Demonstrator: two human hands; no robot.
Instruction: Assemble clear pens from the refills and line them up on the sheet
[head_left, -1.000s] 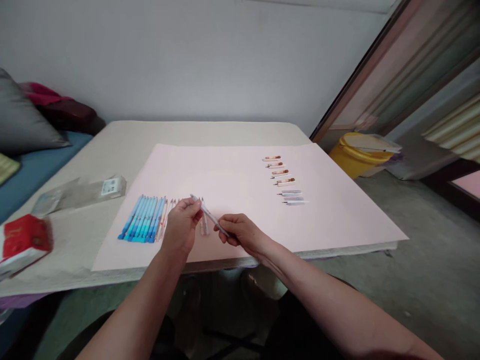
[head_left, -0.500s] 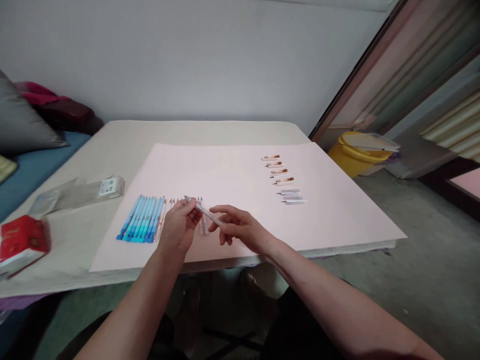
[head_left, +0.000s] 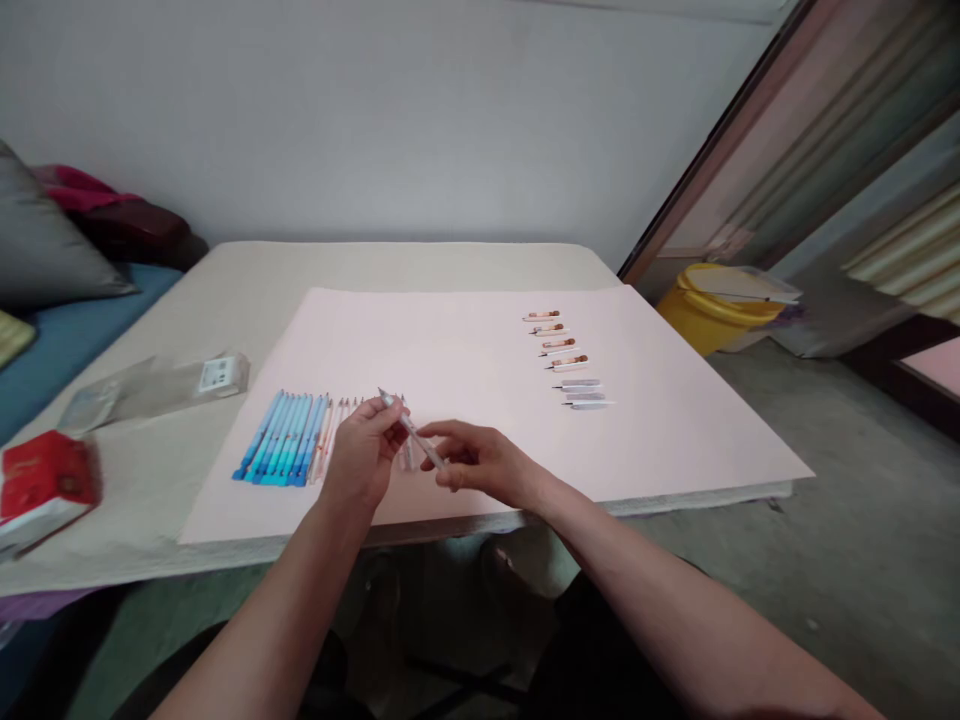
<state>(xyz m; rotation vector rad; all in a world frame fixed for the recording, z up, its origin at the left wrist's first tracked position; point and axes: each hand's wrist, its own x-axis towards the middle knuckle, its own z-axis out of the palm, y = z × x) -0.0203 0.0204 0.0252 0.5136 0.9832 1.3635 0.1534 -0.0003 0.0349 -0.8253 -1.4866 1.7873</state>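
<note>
step: left hand [head_left: 365,453] and right hand [head_left: 480,462] both pinch a thin clear plastic pen barrel [head_left: 411,431] at centre frame — fitting it together | next: steady alignment, then a spot beside the blue pen row [head_left: 287,438] lower left

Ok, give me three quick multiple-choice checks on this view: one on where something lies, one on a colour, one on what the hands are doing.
1. Where does the row of blue pens lie on the pink sheet?
A. near its left front corner
B. at its far right edge
C. in its middle

2. What colour is the bucket on the floor to the right of the table?
A. green
B. yellow
C. black

3. What are the hands doing?
A. both lie flat on the sheet
B. left hand and right hand both hold one thin pen above the sheet
C. only the right hand holds something

Answers: 1 A, the blue row sits left of the left hand by the sheet's front corner. 2 B, the bucket is plainly yellow. 3 B, fingers of both hands close on the same slanted pen.
</note>
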